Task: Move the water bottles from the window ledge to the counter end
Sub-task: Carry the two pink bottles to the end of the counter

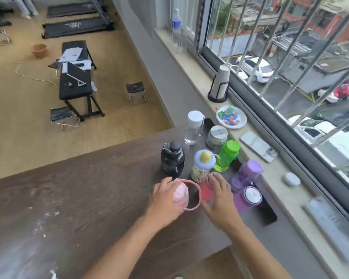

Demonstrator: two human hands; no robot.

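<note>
Several water bottles stand bunched on the dark wooden counter [89, 198] by the window ledge [280, 178]. My left hand [163, 200] is wrapped around a pink bottle [180, 195] with a pink loop handle. My right hand [220, 196] grips a red bottle [207, 192] right beside it. Behind them stand a black bottle [172, 159], a blue-lidded bottle with a yellow knob [203, 165], a green bottle [227, 156], a clear bottle [193, 127] and a grey-lidded jar [217, 136]. Two purple bottles [247, 174] [249, 198] stand to the right.
On the ledge lie a phone [258, 146], a white plate of coloured pieces [231, 117], a cup stack in a black holder [220, 83], a small white case [291, 179] and a far clear bottle [176, 27]. Below on the floor are a black bench [75, 77] and stools.
</note>
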